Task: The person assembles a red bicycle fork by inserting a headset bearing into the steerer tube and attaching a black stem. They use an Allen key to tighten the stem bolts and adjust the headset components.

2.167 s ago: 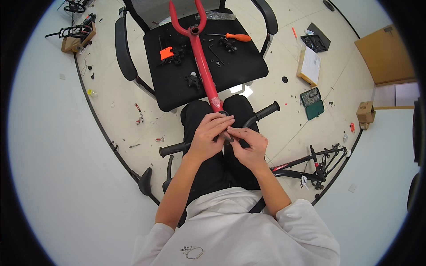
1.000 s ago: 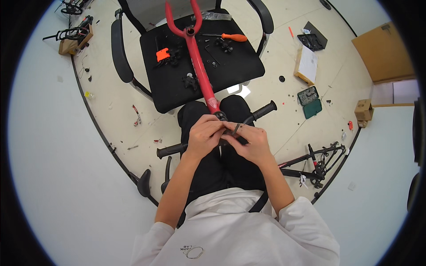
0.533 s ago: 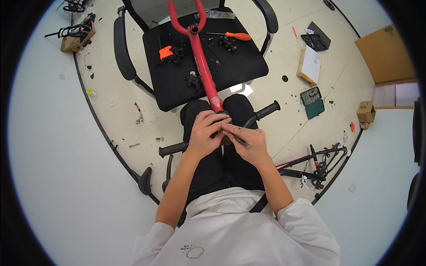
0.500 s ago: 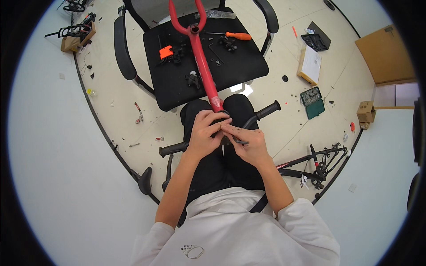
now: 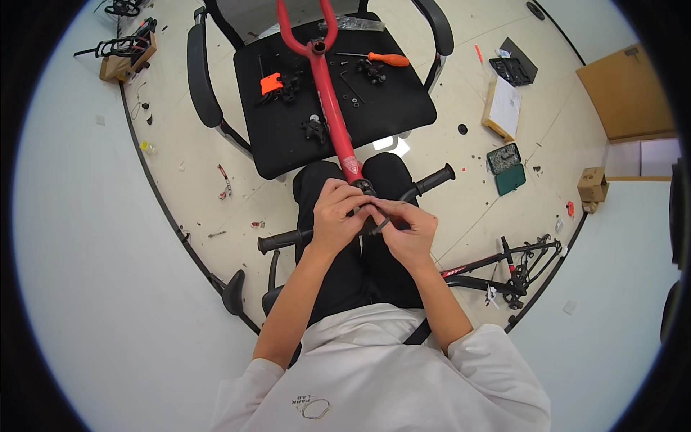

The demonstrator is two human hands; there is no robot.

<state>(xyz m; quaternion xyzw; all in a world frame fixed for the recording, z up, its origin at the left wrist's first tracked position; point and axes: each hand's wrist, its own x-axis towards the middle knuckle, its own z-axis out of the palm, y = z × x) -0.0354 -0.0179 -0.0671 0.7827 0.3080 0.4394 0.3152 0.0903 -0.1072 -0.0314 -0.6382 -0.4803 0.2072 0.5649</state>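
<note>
A red forked bicycle frame tube [image 5: 332, 108] runs from the chair seat down to my lap. Its near end meets a black clamp-like part [image 5: 364, 186], just beyond my fingers. Close to that part, my left hand [image 5: 337, 217] is closed, thumb and fingers pinched together; anything between them is hidden. My right hand [image 5: 409, 232] pinches a thin, dark, bent rod [image 5: 382, 226] that looks like a hex key, its fingertips meeting those of the left. A handlebar lies across my thighs, with a black grip [image 5: 282, 242] on the left and another grip [image 5: 436, 181] on the right.
On the black chair seat [image 5: 277, 147] lie an orange-handled screwdriver [image 5: 387, 59], an orange-and-black part [image 5: 271, 83], black brake-like parts and small hardware. Right on the floor are a green case [image 5: 510, 178], a white-topped box [image 5: 502, 108] and a black bicycle frame [image 5: 479, 270]. A saddle [image 5: 234, 293] leans left.
My fingertips have drawn slightly nearer to me, uncovering more of the black part at the tube's end. The bent rod has turned in my right hand and now angles upward.
</note>
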